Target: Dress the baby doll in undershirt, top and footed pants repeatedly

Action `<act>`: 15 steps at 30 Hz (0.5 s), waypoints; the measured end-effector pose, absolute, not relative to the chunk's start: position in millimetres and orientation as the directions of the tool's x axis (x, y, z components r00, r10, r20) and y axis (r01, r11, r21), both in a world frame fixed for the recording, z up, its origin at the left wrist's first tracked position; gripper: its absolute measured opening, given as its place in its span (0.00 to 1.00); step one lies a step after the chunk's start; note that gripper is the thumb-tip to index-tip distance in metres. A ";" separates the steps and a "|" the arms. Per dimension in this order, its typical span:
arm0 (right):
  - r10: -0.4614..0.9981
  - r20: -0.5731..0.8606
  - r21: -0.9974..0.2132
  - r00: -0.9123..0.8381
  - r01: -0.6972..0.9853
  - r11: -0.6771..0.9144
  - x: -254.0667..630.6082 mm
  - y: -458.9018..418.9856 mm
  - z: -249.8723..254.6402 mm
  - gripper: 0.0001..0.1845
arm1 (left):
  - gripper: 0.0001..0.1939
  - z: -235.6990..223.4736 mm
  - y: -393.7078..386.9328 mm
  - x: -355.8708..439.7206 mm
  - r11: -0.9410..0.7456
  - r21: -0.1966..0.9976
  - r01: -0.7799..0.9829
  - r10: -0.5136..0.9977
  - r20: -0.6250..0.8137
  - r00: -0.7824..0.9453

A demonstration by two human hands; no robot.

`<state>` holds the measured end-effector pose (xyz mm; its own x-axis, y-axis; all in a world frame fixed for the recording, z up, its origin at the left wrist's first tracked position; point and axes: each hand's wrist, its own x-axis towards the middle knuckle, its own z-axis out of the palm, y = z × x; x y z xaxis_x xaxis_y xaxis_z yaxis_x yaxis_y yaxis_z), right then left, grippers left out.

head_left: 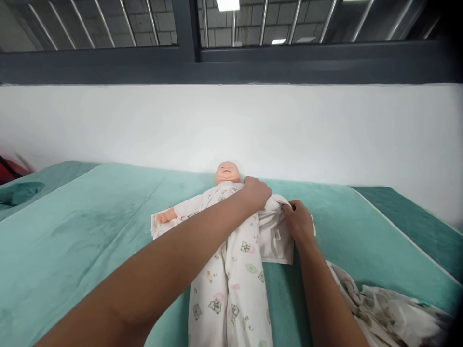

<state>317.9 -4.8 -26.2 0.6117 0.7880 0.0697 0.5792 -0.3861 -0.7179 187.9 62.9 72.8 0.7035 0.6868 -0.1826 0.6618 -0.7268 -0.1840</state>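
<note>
A baby doll (227, 172) lies on its back with its head near the wall, dressed in white printed trousers (231, 289) and a white long-sleeved top. Under it a white baby shirt (277, 243) is spread open to both sides. My left hand (257, 193) reaches across the doll and is closed at its shoulder on the right side of the picture, around the sleeved arm; its fingertips are partly hidden. Farther right, my right hand (298, 221) pinches the bunched white sleeve of the shirt. On the left, the doll's bare hand (166, 216) rests over the shirt's other side.
A green plush cover (119, 241) spreads under the doll. Crumpled printed baby clothes (394, 311) lie at the lower right. Behind stands a white wall (231, 127) below a dark window frame (231, 65). Something red (10, 171) shows at the far left.
</note>
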 end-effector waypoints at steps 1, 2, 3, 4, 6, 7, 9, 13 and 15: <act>0.784 0.076 -0.773 0.617 0.533 -0.345 318.2 -4.0 -28.1 0.14 | 0.17 74.2 64.9 183.2 -0.723 -0.183 0.666 0.691 -0.172 0.702; 0.780 0.088 -0.821 0.620 0.489 -0.296 318.3 -3.0 -30.4 0.14 | 0.18 74.1 65.9 179.5 -0.721 -0.181 0.668 0.692 -0.165 0.703; 0.775 0.096 -0.864 0.624 0.439 -0.247 318.3 -2.1 -33.0 0.14 | 0.18 72.6 65.8 176.9 -0.723 -0.178 0.668 0.691 -0.160 0.705; 0.767 0.098 -0.904 0.635 0.379 -0.198 318.2 -1.2 -35.4 0.14 | 0.18 70.1 64.8 175.6 -0.727 -0.174 0.664 0.686 -0.158 0.710; 0.748 0.073 -0.964 0.660 0.239 -0.117 317.9 0.2 -39.0 0.15 | 0.18 64.4 60.8 176.6 -0.747 -0.162 0.645 0.664 -0.158 0.730; 0.739 0.051 -0.983 0.672 0.166 -0.083 317.7 0.6 -39.9 0.15 | 0.18 62.5 58.5 178.3 -0.758 -0.158 0.633 0.653 -0.157 0.741; 0.730 0.013 -1.000 0.683 0.016 0.003 316.9 1.0 -39.7 0.17 | 0.17 62.7 54.9 181.9 -0.762 -0.161 0.628 0.647 -0.147 0.748; 0.720 -0.028 -0.960 0.693 -0.219 0.174 314.1 0.8 -35.9 0.21 | 0.18 80.4 53.1 181.3 -0.721 -0.184 0.668 0.692 -0.130 0.710; 0.704 -0.093 -0.923 0.704 -0.326 0.203 313.4 0.2 -34.6 0.23 | 0.18 91.5 52.0 175.7 -0.715 -0.194 0.672 0.697 -0.126 0.706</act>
<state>313.4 0.2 -34.6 0.7038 0.7043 -0.0930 -0.3256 0.2034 -0.9234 175.7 52.0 91.5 0.7057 0.6972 -0.1258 0.6718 -0.7149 -0.1939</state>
